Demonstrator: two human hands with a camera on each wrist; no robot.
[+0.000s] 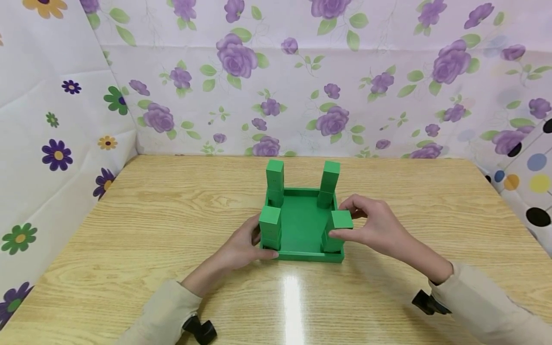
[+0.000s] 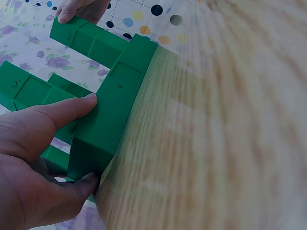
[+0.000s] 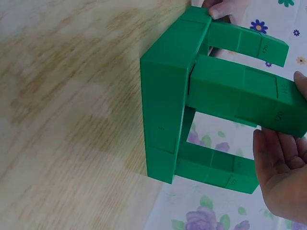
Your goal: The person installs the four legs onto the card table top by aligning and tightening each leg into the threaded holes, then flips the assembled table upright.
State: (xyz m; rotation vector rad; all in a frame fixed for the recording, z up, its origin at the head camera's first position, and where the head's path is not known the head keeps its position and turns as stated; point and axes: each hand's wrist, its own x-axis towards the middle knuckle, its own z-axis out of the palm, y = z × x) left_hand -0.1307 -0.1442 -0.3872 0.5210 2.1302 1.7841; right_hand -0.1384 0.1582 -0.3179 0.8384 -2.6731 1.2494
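A shallow square green tray [image 1: 308, 257] stands on the table with a tall green post upright in each corner. My left hand [image 1: 239, 245] grips the tray's near left corner, its thumb lying on the front wall [image 2: 112, 96] beside the near left post [image 1: 270, 227]. With thumb and fingers on opposite sides, my right hand [image 1: 379, 227] pinches the upper part of the near right post [image 3: 235, 88]. That post's foot sits inside the tray's corner. The far left post [image 1: 275, 182] and far right post [image 1: 329, 179] stand untouched, the latter leaning slightly. Small numbers mark the posts.
The tray rests on a light wooden table [image 1: 151, 215]. Behind it hangs a purple-flowered cloth [image 1: 267, 81], with a daisy-patterned cloth [image 1: 56, 120] at the left and a dotted cloth [image 1: 526, 177] at the right. Black wrist mounts [image 1: 200, 330] sit on both sleeves.
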